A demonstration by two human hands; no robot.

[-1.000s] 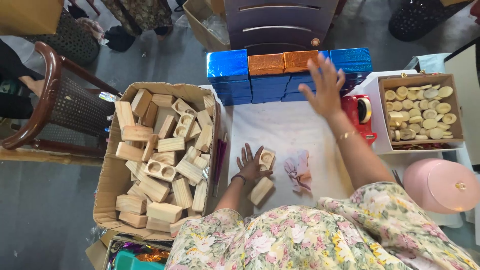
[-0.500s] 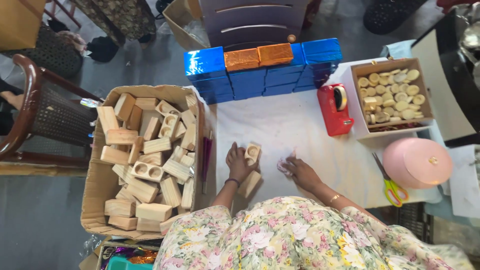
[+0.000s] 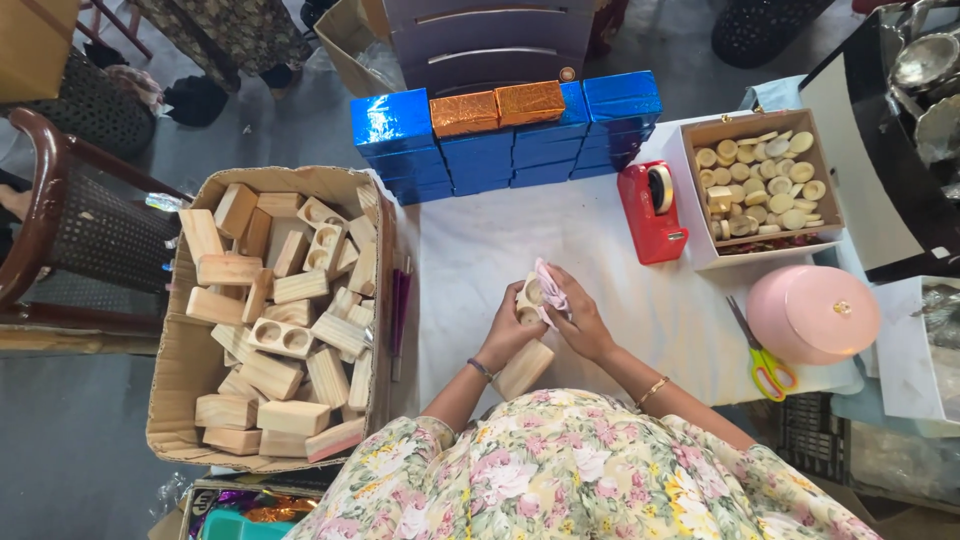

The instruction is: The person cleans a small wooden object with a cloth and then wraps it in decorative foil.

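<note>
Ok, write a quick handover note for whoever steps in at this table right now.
Left hand: holds a wooden block with round holes, lifted above the white table.
Right hand: presses a pink cloth against that block.
A second block lies on the table by the wrists.
The cardboard box on the left is full of blocks. Tape dispenser, scissors and blue boxes sit untouched.
Done: one block in hand being rubbed. Left: the box's blocks.

The person wears a cream garment printed with pink, yellow and green flowers. A dark bangle circles the left wrist point(image 3: 481, 369). A thin gold bangle circles the right wrist point(image 3: 653, 389).
</note>
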